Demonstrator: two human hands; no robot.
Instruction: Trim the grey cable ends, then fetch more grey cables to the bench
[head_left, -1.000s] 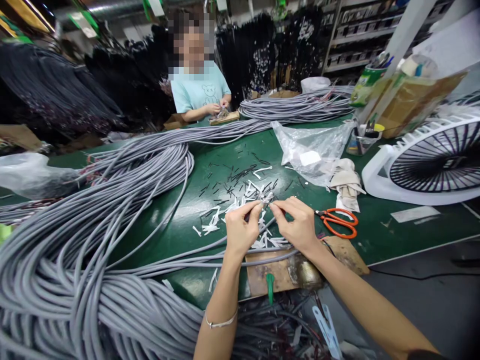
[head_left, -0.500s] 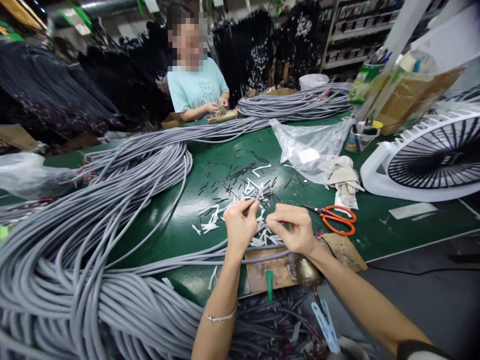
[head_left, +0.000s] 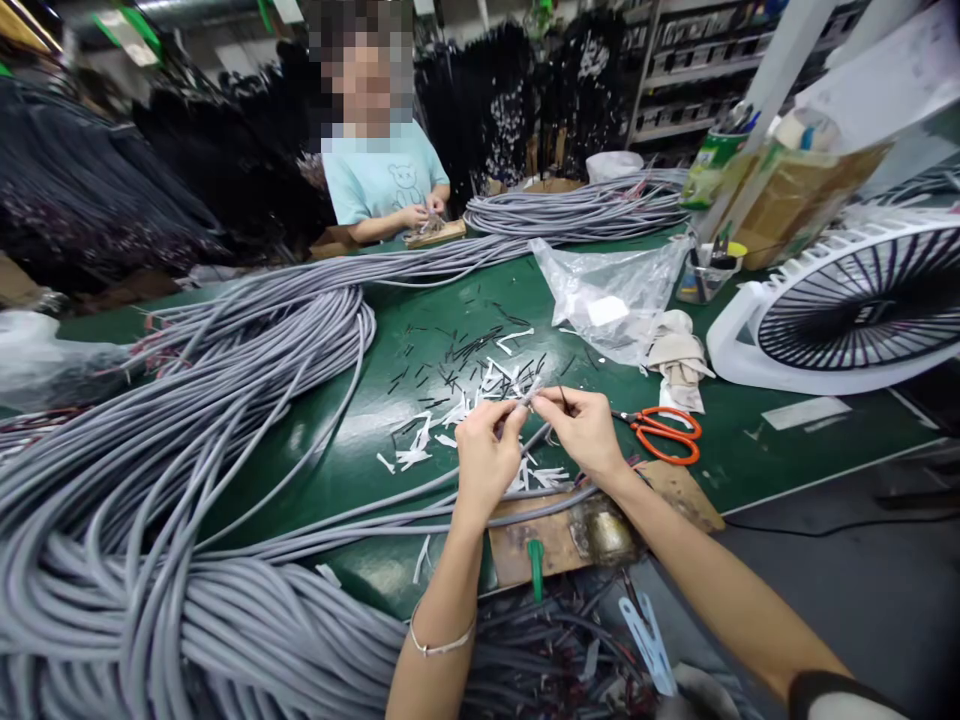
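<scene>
My left hand (head_left: 486, 460) and my right hand (head_left: 585, 432) meet over the green table (head_left: 750, 455), both pinched on the end of a grey cable (head_left: 420, 515) that runs in from the left. The cable's tip with thin wires (head_left: 534, 396) shows between my fingertips. White and black scraps (head_left: 457, 385) of stripped sheath litter the table just beyond my hands. A wooden board (head_left: 547, 540) lies under my wrists at the table's front edge.
A huge bundle of grey cables (head_left: 172, 470) fills the left. Orange scissors (head_left: 664, 432) lie right of my hand, with a rag (head_left: 675, 358), a plastic bag (head_left: 611, 295) and a white fan (head_left: 847, 310) beyond. A person (head_left: 382, 175) works at the far side.
My hands stay together on the cable end; the right hand has lifted a little towards the left one, and the view has shifted slightly left.
</scene>
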